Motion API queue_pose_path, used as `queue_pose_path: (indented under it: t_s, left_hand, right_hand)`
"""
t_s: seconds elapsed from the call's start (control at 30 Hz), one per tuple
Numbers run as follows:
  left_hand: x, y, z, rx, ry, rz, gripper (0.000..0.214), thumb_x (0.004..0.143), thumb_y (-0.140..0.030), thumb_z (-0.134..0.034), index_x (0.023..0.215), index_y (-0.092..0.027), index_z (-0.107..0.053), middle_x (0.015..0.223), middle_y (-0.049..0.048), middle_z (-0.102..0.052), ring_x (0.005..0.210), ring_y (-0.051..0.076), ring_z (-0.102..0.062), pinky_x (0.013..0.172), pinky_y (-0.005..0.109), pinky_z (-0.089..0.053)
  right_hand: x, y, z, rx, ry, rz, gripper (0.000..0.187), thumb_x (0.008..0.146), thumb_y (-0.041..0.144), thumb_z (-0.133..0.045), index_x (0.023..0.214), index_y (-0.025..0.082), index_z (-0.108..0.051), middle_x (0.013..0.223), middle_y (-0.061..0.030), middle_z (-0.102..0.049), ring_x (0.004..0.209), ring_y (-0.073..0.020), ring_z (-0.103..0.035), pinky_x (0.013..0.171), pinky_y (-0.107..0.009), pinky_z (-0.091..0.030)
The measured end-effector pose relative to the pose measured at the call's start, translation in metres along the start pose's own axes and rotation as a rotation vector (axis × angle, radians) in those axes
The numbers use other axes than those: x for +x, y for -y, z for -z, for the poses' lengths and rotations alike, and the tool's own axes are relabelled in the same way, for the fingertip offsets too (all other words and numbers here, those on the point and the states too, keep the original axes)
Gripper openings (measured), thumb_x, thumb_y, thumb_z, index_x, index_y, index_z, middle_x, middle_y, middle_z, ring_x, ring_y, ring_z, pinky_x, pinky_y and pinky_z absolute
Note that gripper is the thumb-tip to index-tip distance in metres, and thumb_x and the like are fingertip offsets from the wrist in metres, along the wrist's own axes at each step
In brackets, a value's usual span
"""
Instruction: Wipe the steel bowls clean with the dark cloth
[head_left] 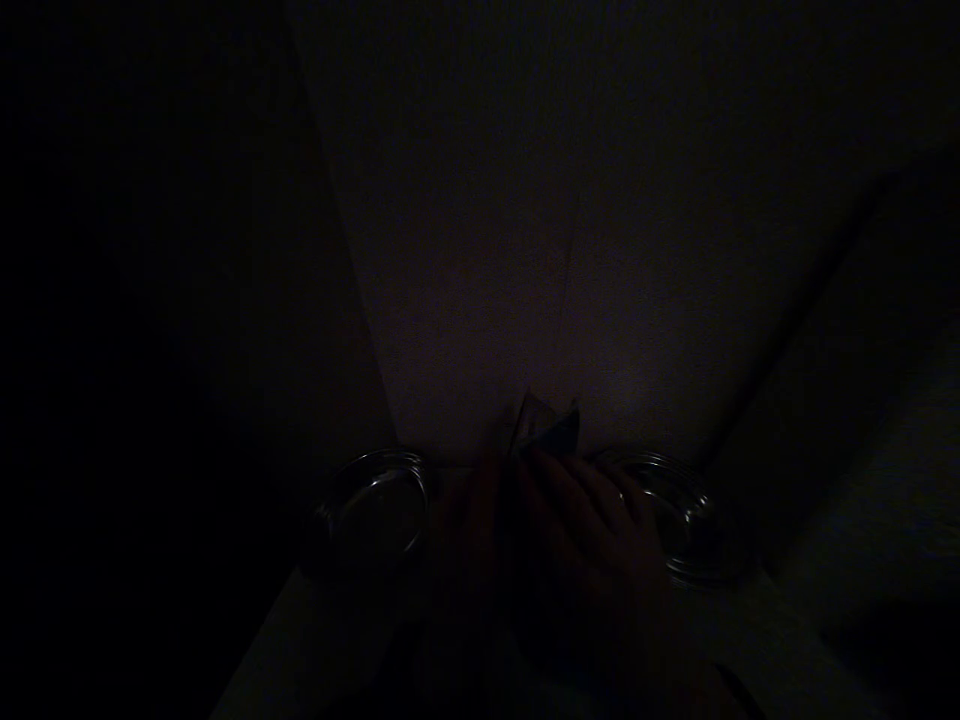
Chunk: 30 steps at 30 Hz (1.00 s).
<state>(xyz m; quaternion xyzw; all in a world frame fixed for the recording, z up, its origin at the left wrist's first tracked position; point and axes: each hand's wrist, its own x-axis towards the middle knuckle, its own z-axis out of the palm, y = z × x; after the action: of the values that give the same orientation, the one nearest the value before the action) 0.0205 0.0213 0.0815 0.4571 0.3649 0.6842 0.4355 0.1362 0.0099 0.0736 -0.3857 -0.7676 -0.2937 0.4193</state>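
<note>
The picture is very dark. Between the two bowls, my right hand (600, 530) is closed on a small pouch (555, 432), its fingers lying over the front and a ring glinting on one of them. The pouch's top edge looks parted, with two pointed corners sticking up above the fingers; its print cannot be read. Close against its left side is my left hand (472, 525), a dim shape with fingers pointing up and seemingly gripping the pouch too. The lower part of the pouch is hidden by the hands and the dark.
A shiny round bowl (421, 478) stands to the left of my hands, and a similar bowl (694, 485) to the right. Both rest on a pale surface (281, 640). Behind them rises a plain wall (465, 320), which meets a darker side at the left.
</note>
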Motion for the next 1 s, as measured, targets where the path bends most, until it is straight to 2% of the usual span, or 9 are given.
queue_pose_path:
  t_s: [0.13, 0.23, 0.4, 0.6, 0.8, 0.93, 1.0]
  left_hand:
    - [0.009, -0.001, 0.006, 0.010, -0.017, -0.005, 0.035, 0.091, -0.036, -0.056, 0.120, -0.017, -0.058, 0.122, 0.0090, -0.060, 0.103, 0.021, -0.061, 0.087, 0.042, -0.053]
    - [0.012, -0.001, 0.009, 0.017, -0.031, -0.014, 0.034, 0.091, -0.036, -0.056, 0.120, -0.018, -0.058, 0.122, 0.0092, -0.060, 0.103, 0.021, -0.061, 0.087, 0.042, -0.053]
    - [0.009, 0.002, 0.006, 0.019, -0.037, -0.009, 0.032, 0.091, -0.036, -0.056, 0.116, -0.017, -0.059, 0.117, 0.0082, -0.062, 0.097, 0.019, -0.062, 0.083, 0.039, -0.054]
    - [0.003, 0.005, 0.000, 0.007, -0.027, 0.009, 0.033, 0.090, -0.037, -0.056, 0.117, -0.016, -0.059, 0.117, 0.0079, -0.062, 0.099, 0.020, -0.062, 0.083, 0.040, -0.054]
    - [0.007, -0.001, 0.004, -0.021, -0.060, -0.023, 0.034, 0.091, -0.036, -0.055, 0.119, -0.017, -0.058, 0.120, 0.0090, -0.061, 0.101, 0.020, -0.062, 0.085, 0.041, -0.054]
    - [0.011, -0.004, 0.008, -0.035, -0.078, -0.047, 0.033, 0.091, -0.037, -0.055, 0.118, -0.017, -0.059, 0.119, 0.0087, -0.061, 0.100, 0.020, -0.062, 0.085, 0.040, -0.054]
    - [0.011, -0.005, 0.009, -0.038, -0.073, -0.049, 0.032, 0.091, -0.037, -0.055, 0.116, -0.017, -0.059, 0.117, 0.0083, -0.062, 0.098, 0.019, -0.062, 0.083, 0.039, -0.054]
  right_hand:
    - [-0.005, 0.011, -0.007, 0.028, -0.048, 0.080, 0.029, 0.092, 0.013, -0.048, 0.116, 0.013, -0.066, 0.122, -0.0119, -0.067, 0.116, -0.0284, -0.053, 0.101, -0.052, -0.034]
    - [-0.004, 0.013, -0.007, 0.031, -0.046, 0.088, 0.029, 0.093, 0.013, -0.049, 0.117, 0.013, -0.065, 0.125, -0.0111, -0.066, 0.119, -0.0269, -0.052, 0.103, -0.051, -0.034]
    - [0.000, 0.003, 0.000, 0.036, -0.008, 0.030, 0.035, 0.094, 0.014, -0.046, 0.125, 0.012, -0.060, 0.130, -0.0109, -0.063, 0.118, -0.0280, -0.053, 0.100, -0.050, -0.038]
    - [0.002, -0.015, 0.003, 0.023, 0.043, -0.036, 0.041, 0.093, 0.016, -0.042, 0.130, 0.006, -0.055, 0.133, -0.0171, -0.059, 0.121, -0.0301, -0.052, 0.095, -0.049, -0.046]
    - [-0.005, -0.003, -0.006, 0.080, -0.058, 0.052, 0.039, 0.090, 0.013, -0.049, 0.127, 0.006, -0.058, 0.132, -0.0194, -0.059, 0.124, -0.0342, -0.051, 0.095, -0.052, -0.046]
    - [-0.011, 0.005, -0.012, 0.058, -0.110, 0.079, 0.035, 0.089, 0.013, -0.053, 0.123, 0.010, -0.061, 0.128, -0.0158, -0.063, 0.125, -0.0319, -0.051, 0.098, -0.050, -0.046]
    - [-0.011, 0.003, -0.012, 0.062, -0.103, 0.064, 0.036, 0.090, 0.013, -0.051, 0.125, 0.010, -0.059, 0.129, -0.0168, -0.062, 0.127, -0.0319, -0.049, 0.098, -0.051, -0.046]
